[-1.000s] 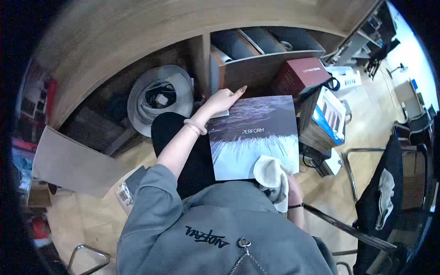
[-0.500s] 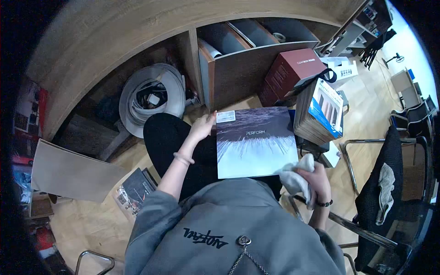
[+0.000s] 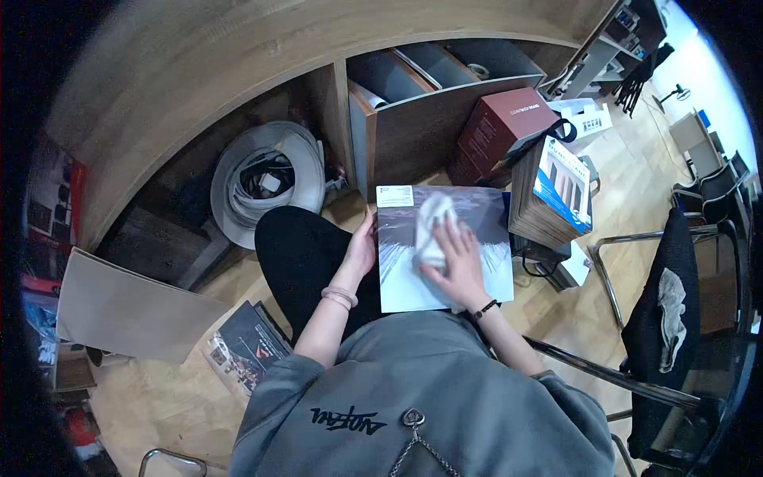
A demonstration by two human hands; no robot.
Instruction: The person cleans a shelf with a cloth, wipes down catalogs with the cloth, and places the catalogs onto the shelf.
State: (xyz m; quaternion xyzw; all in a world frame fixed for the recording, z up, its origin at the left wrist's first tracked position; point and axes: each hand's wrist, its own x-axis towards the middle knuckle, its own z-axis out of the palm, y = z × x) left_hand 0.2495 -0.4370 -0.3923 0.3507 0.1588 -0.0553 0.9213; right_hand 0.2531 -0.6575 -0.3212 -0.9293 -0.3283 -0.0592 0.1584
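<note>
A flat sample book [image 3: 395,274] with a purple-to-white cover and a white label at its upper left rests on my lap. My left hand [image 3: 362,245] holds its left edge, thumb along the side and the other fingers partly hidden. On the cover, my right hand [image 3: 458,262] presses a crumpled white cloth [image 3: 431,230], which sticks out past the fingers on the left. Hand and cloth hide the cover's lettering and are slightly blurred.
Right of the book stands a thick stack of swatch books [image 3: 548,195], beside a dark red box [image 3: 505,131]. A coiled strip roll [image 3: 230,199] sits in the shelf. Dark books [image 3: 246,342] and a cardboard sheet [image 3: 131,306] lie left. A chair [image 3: 664,334] holds another cloth.
My right hand has moved left with the cloth, from the book's lower right corner onto the middle of the cover. My left hand has slid slightly down the left edge.
</note>
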